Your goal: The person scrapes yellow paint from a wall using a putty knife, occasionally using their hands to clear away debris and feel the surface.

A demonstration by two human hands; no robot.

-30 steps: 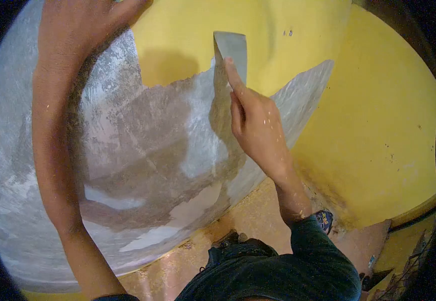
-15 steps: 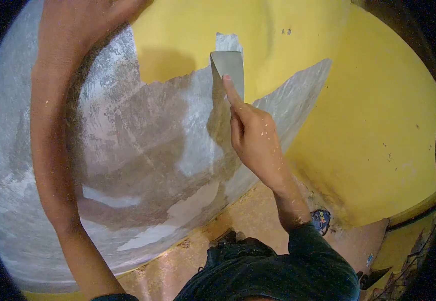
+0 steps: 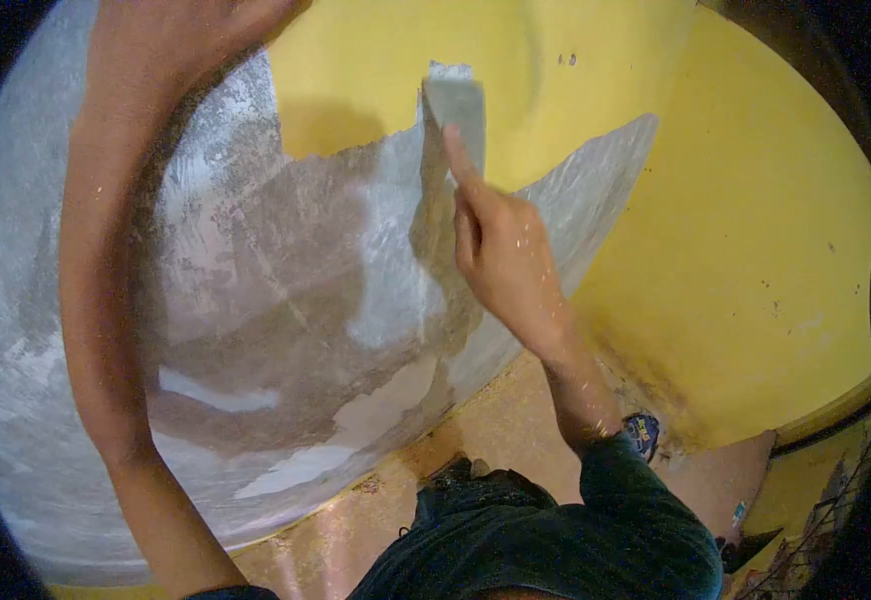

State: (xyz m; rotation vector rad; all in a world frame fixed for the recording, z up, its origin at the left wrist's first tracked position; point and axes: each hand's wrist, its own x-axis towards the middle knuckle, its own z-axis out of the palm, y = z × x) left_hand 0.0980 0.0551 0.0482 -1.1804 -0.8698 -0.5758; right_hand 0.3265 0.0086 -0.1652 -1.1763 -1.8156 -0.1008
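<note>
My right hand (image 3: 505,245) is closed round a putty knife (image 3: 460,110), its handle hidden in my palm. The index finger is stretched along the grey blade, which lies against the curved wall. Just past the blade's edge, a small ragged grey patch (image 3: 450,71) cuts into the yellow coating (image 3: 385,50). Below it spreads a broad mottled grey area (image 3: 275,250) with a jagged border to the yellow. My left hand (image 3: 175,40) rests against the wall at the upper left, thumb stretched out; its other fingers are largely out of view.
Another yellow curved surface (image 3: 745,260), with small dark specks, stands at the right. Below the wall is a tan floor (image 3: 505,430), where a dark blue shoe (image 3: 641,435) shows beside my right forearm. Dark thin rods or branches (image 3: 825,530) lie at the lower right.
My right hand and the putty knife have moved a little upward along the wall, and the blade now covers more of the small grey patch. The left hand has barely shifted.
</note>
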